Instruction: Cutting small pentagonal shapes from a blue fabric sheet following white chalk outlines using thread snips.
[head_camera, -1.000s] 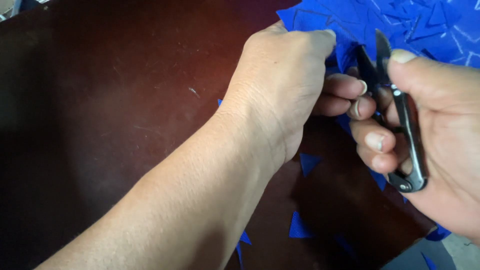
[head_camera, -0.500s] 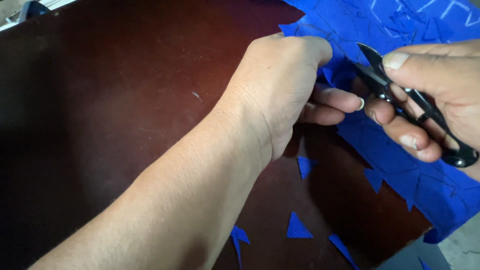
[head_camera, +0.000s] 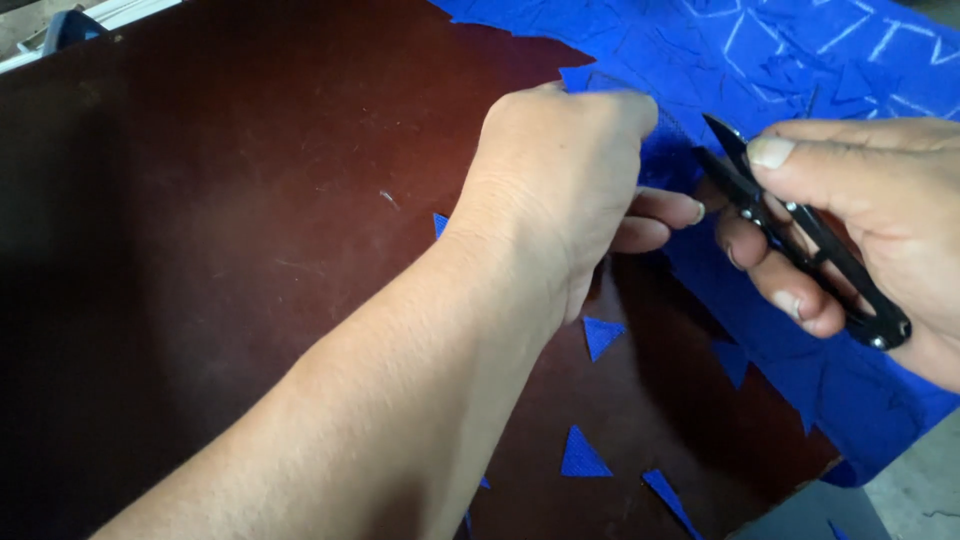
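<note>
Snips (head_camera: 810, 245) clamped in right hand (head_camera: 880, 225) — left hand (head_camera: 570, 190) pinches blue fabric (head_camera: 800, 60); three loose triangles (head_camera: 602, 335).

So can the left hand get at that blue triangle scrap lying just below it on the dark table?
Probably yes. The blue triangle lies uncovered just beneath the left hand, though that hand is holding the blue fabric.

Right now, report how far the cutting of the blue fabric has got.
Done: small blue fabric triangles lie cut on the dark brown table. In hand: left hand pins the blue chalk-marked fabric sheet; right hand holds black thread snips. Left: chalked outlines remain uncut.
</note>
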